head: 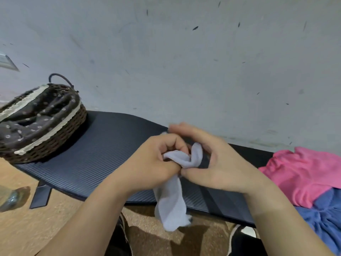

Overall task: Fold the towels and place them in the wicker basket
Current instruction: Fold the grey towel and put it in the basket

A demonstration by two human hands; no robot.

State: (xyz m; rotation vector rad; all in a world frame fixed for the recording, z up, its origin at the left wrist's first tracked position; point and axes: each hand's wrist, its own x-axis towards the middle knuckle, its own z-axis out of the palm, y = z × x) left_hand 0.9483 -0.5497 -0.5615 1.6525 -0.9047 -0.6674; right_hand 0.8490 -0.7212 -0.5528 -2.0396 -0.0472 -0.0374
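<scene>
White towel (pixel 172 206) pinched by left hand (pixel 147 163), right hand (pixel 221 169) fingers (pixel 186 129) over mat (pixel 88 154), basket (pixel 60 137) left

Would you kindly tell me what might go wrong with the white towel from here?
The white towel is bunched between the left hand and right hand, so the fold may come out crooked. Its loose end hangs past the edge of the mat and could drag on the floor.

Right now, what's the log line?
left hand, right hand: hold white towel | wicker basket: on mat, left | pink towel, blue towel: piled right
</scene>
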